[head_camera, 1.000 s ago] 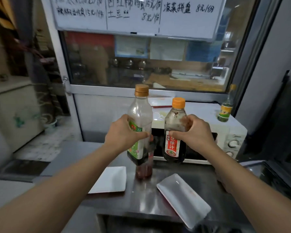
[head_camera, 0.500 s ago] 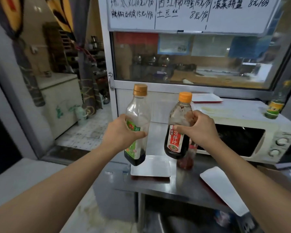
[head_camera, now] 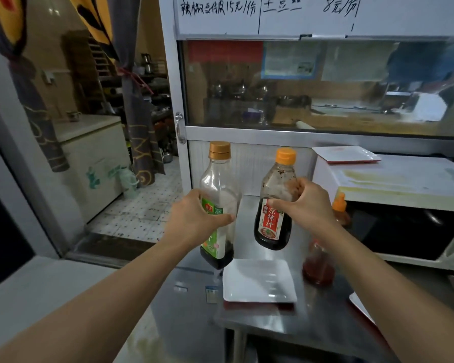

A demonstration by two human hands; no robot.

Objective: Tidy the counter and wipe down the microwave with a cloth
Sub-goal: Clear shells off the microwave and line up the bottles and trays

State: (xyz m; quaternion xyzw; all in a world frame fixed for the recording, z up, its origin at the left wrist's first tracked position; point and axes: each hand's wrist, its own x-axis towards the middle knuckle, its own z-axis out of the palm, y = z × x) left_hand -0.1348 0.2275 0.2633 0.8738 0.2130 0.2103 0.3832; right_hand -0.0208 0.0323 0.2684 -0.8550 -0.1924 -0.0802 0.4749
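My left hand (head_camera: 194, 221) grips a tall clear bottle with a green label and a gold cap (head_camera: 218, 184), held in the air past the counter's left edge. My right hand (head_camera: 304, 205) grips a dark sauce bottle with a red label and an orange cap (head_camera: 275, 205), held above the steel counter (head_camera: 320, 326). The white microwave (head_camera: 404, 184) stands at the right, its top stained yellow. A small red sauce bottle with an orange tip (head_camera: 320, 265) stands on the counter behind my right forearm. No cloth is in view.
A white square plate (head_camera: 257, 281) lies on the counter below the bottles. Another white plate's corner (head_camera: 359, 307) shows at the right. A red-rimmed tray (head_camera: 346, 154) rests on the microwave. A doorway with a tiled floor (head_camera: 139, 205) opens at the left. A window (head_camera: 312, 85) is behind.
My view has swung left and moved closer. Both hands have carried their bottles to the left end of the counter, away from the microwave door.
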